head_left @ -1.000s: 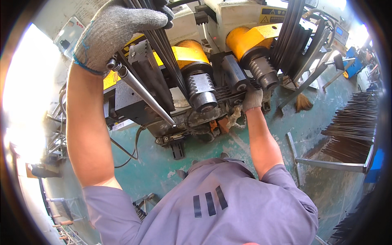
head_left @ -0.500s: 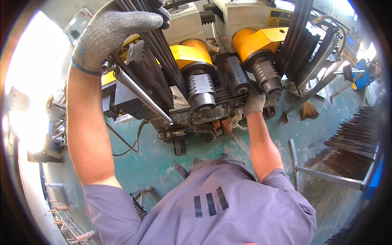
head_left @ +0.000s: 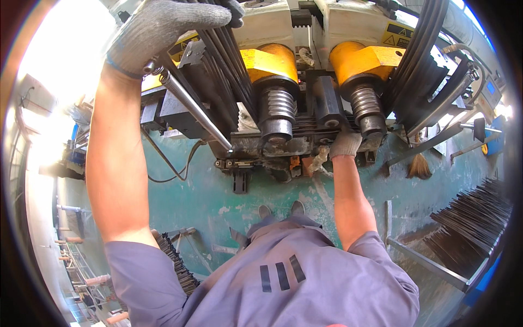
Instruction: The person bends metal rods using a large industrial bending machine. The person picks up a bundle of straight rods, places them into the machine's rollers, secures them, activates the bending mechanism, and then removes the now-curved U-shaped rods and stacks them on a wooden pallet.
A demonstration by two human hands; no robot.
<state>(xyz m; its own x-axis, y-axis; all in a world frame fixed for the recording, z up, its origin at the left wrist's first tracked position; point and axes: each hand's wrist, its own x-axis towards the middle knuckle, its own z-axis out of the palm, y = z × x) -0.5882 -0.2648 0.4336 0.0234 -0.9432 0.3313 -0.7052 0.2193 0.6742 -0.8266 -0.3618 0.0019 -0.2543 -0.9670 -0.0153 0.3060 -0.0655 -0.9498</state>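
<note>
My left hand point(head_left: 173, 30), in a grey knit glove, is wrapped round a bundle of dark metal bars point(head_left: 227, 65) at upper left, its thumb lying across them. The bars slant down to the machine's middle and rise again at the right as another upright run point(head_left: 417, 52). Between them are two grooved steel rollers point(head_left: 280, 106) point(head_left: 366, 103) under yellow arms, and a dark block point(head_left: 327, 101). My right hand point(head_left: 346, 145), in a light glove, reaches in just below the block, beside the bars' low middle stretch; its fingers are hidden.
A steel rod with a spring point(head_left: 196, 109) slants below my left wrist. Dark rods point(head_left: 471, 223) lie piled in a metal frame point(head_left: 427, 264) at right. A broom head point(head_left: 419, 166) rests near the machine. More rods point(head_left: 177, 261) sit by my left elbow, and a cable point(head_left: 182, 169) loops over the green floor.
The machine sits further right in view, and more of my shoes shows. The rollers' toothed-looking grooves now appear as smooth rings. Both hands keep their places at the machine.
</note>
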